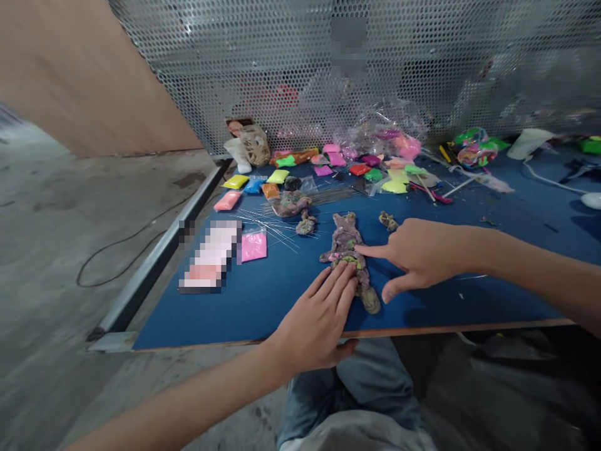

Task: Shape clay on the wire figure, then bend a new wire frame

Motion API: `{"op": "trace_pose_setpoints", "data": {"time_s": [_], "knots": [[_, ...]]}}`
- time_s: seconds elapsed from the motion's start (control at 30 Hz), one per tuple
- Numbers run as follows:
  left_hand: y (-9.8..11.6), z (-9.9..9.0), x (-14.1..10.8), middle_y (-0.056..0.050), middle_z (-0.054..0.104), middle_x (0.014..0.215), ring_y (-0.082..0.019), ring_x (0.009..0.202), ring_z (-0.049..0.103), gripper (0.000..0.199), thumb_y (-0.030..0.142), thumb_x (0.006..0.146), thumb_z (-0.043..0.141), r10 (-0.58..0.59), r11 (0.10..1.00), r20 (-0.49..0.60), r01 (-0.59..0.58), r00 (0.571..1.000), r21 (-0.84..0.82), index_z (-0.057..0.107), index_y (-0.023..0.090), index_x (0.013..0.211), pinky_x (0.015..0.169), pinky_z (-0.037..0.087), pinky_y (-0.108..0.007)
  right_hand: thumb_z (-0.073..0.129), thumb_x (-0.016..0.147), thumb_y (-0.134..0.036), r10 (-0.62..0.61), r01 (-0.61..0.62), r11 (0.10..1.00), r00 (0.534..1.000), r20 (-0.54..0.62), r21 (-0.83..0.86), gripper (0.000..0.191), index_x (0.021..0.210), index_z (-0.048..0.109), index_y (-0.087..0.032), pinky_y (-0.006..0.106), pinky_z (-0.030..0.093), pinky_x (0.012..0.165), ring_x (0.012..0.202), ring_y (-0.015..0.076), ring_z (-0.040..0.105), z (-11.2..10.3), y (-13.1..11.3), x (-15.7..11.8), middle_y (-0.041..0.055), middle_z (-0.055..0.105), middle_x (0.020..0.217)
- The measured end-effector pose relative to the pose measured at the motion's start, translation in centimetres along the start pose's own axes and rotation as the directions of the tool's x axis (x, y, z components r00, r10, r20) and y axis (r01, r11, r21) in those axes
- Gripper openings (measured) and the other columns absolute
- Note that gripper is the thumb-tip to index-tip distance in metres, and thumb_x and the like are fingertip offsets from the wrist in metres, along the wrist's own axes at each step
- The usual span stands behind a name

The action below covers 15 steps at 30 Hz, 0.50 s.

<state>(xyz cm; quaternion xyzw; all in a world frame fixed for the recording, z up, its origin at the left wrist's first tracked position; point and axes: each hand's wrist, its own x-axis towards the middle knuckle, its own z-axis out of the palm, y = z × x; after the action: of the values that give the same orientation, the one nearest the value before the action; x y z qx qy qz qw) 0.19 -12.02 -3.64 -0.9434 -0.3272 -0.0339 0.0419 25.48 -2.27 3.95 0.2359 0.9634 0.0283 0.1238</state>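
A flat, grey-brown clay figure (345, 233) shaped like an animal lies on the blue table, with green and pink specks in its middle. My left hand (315, 322) rests on its lower part with the fingers laid out flat, hiding some of the clay. From the right, my right hand (420, 249) touches the figure's side with its stretched index finger; the thumb is apart and the other fingers are curled. Neither hand holds anything. A small clay lump (387, 220) sits just beyond the right hand. To the left are a larger clay lump (290, 204) and a smaller clay piece (306, 223).
Thin wires (270, 227) spread beside a pink clay packet (254, 245). Several coloured packets, including a yellow packet (235, 181), line the back under a perforated metal panel (282, 75). A white cable (554, 178) runs at right. The blue table (263, 300) ends close before me.
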Motion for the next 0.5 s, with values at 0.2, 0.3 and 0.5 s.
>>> {"op": "trace_pose_setpoints", "data": {"time_s": [0.2,0.3,0.5], "knots": [[-0.1,0.0,0.3,-0.018,0.007,0.169,-0.034,0.158,0.004,0.105,0.059,0.086,0.057,0.002,1.000,0.035,-0.001,0.999,-0.019,0.011,0.003,0.161,0.130,0.012,-0.047,0.047,0.085,-0.083,-0.031,0.033,0.995,0.999,-0.024,0.091,0.099,0.155,0.042,-0.013,0.030,0.024,0.057,0.048,0.0205,0.057,1.8,-0.2,-0.2,0.0105,0.071,0.066],[0.0,0.1,0.5,-0.018,0.007,0.169,-0.035,0.157,0.004,0.104,0.054,0.084,0.058,0.000,1.000,0.056,0.000,0.998,-0.014,0.011,0.001,0.161,0.131,0.011,-0.048,0.048,0.082,-0.085,0.004,-0.001,0.992,1.000,-0.023,0.128,0.101,0.155,0.042,-0.016,0.030,0.024,0.056,0.049,0.0212,0.057,2.3,0.1,-0.2,0.0104,0.071,0.068],[0.2,-0.2,1.0,-0.021,0.012,0.168,-0.036,0.157,0.007,0.098,0.050,0.086,0.055,0.000,0.999,0.066,-0.002,0.998,0.034,0.015,-0.002,0.159,0.131,0.010,-0.049,0.052,0.086,-0.079,-0.004,-0.009,0.952,0.999,0.042,0.306,0.087,0.151,0.050,-0.022,0.029,0.029,0.059,0.063,0.0225,0.064,1.7,1.3,0.4,0.0104,0.075,0.077]]}}
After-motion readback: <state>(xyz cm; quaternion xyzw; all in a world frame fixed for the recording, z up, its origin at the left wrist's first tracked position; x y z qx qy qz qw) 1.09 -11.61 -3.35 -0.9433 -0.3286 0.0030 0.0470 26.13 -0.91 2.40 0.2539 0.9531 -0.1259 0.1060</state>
